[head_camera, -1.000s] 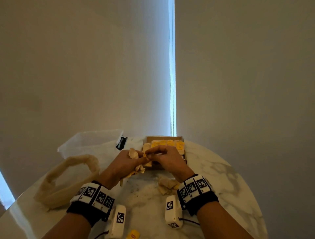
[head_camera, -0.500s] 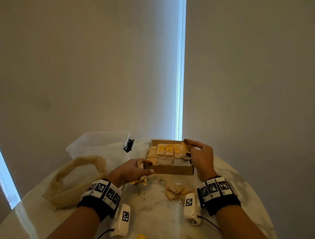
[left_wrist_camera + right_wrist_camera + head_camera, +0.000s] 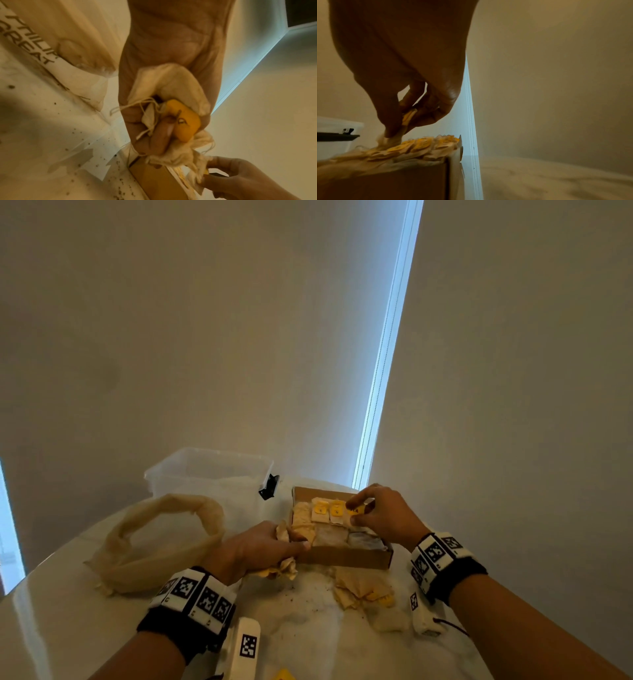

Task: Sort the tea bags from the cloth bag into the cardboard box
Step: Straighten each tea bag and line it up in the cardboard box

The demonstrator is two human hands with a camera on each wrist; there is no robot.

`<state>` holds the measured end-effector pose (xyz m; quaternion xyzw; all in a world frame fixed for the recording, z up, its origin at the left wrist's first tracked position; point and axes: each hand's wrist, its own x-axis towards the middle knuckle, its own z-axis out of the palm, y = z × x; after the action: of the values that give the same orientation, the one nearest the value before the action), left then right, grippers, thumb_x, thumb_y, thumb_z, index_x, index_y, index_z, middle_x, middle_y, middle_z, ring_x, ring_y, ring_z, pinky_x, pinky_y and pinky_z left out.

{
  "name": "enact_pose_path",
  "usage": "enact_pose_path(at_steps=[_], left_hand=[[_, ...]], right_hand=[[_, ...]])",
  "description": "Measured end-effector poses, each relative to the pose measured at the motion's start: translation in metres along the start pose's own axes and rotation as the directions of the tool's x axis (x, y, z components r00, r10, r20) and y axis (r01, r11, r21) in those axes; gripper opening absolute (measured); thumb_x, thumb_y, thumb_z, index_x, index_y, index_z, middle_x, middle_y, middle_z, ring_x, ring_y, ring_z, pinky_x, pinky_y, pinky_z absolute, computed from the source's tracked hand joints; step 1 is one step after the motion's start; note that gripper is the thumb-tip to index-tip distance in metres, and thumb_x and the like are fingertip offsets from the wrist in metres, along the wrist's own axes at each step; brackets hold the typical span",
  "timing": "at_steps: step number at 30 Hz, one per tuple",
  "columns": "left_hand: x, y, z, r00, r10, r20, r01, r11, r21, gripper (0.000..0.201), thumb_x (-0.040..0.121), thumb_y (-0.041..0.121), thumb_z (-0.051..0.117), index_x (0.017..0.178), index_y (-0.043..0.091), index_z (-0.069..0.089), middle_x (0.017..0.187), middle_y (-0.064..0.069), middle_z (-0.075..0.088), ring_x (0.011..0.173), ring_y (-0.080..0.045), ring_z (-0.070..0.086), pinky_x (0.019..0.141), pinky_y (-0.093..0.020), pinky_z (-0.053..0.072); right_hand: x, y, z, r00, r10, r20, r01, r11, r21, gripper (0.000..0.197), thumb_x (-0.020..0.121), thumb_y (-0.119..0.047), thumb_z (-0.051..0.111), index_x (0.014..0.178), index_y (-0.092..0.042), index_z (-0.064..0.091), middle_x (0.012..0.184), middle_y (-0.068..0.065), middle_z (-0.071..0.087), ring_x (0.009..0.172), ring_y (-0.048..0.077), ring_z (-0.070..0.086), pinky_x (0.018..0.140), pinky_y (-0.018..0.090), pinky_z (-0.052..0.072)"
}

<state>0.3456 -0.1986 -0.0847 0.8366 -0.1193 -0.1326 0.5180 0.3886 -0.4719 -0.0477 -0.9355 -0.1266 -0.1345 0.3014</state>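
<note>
At lower centre of the head view, the right hand [image 3: 383, 517] pinched a yellow-tagged tea bag [image 3: 356, 510] over the far right corner of the cardboard box [image 3: 346, 558], its grip closed on the tag. The left hand [image 3: 260, 547], at the box's near left corner, had its grip closed around a crumpled bunch of tea bags [image 3: 171, 108], strings trailing loose. More tea bags [image 3: 363, 590] lay on the marble desk [image 3: 308, 621] just below the box; the cloth bag [image 3: 164, 542] sat slack at lower left. The box looked nearly full, so the pinched bag might have disturbed the rows. Tangled strings could have dragged extra bags out of the left fist, and squeezed paper risked tearing.
</note>
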Motion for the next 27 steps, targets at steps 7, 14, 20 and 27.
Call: enact_pose_path(at_steps=[7, 14, 20, 27], left_hand=[[-0.004, -0.009, -0.004, 1.000, 0.017, -0.017, -0.016, 0.999, 0.030, 0.028, 0.099, 0.046, 0.068, 0.120, 0.028, 0.074, 0.093, -0.002, 0.079, 0.075, -0.010, 0.071, 0.061, -0.021, 0.056], [-0.003, -0.012, -0.006, 0.999, 0.038, -0.024, -0.037, 0.999, 0.033, 0.030, 0.098, 0.049, 0.069, 0.123, 0.033, 0.073, 0.106, 0.005, 0.076, 0.089, -0.010, 0.073, 0.067, -0.023, 0.056], [-0.005, -0.011, -0.004, 0.999, 0.040, -0.031, -0.039, 0.999, 0.038, 0.032, 0.099, 0.049, 0.068, 0.126, 0.033, 0.072, 0.106, 0.004, 0.075, 0.089, -0.012, 0.073, 0.065, -0.023, 0.055], [-0.009, -0.009, -0.004, 0.998, 0.049, -0.041, -0.047, 0.997, 0.056, 0.028, 0.100, 0.050, 0.066, 0.123, 0.036, 0.072, 0.106, 0.008, 0.074, 0.086, -0.007, 0.071, 0.069, -0.023, 0.054]], right_hand=[[0.019, -0.009, 0.002, 0.982, -0.035, 0.184, 0.049, 0.996, -0.072, 0.026, 0.083, -0.023, 0.091, 0.103, -0.032, 0.078, 0.114, -0.015, 0.066, 0.095, 0.006, 0.065, 0.075, 0.016, 0.048], [0.028, -0.013, 0.008, 0.967, -0.038, 0.253, 0.068, 0.991, -0.112, 0.026, 0.083, -0.023, 0.091, 0.104, -0.032, 0.077, 0.118, -0.014, 0.066, 0.100, 0.007, 0.064, 0.077, 0.019, 0.049], [0.025, -0.007, 0.015, 0.969, -0.040, 0.243, 0.087, 0.979, -0.185, 0.026, 0.083, -0.024, 0.091, 0.102, -0.033, 0.075, 0.119, -0.012, 0.059, 0.100, 0.008, 0.060, 0.076, 0.014, 0.046], [0.025, 0.001, 0.014, 0.987, -0.059, 0.148, 0.084, 0.982, -0.168, 0.033, 0.079, -0.031, 0.093, 0.108, -0.031, 0.077, 0.121, -0.011, 0.055, 0.094, 0.007, 0.059, 0.076, 0.017, 0.046]])
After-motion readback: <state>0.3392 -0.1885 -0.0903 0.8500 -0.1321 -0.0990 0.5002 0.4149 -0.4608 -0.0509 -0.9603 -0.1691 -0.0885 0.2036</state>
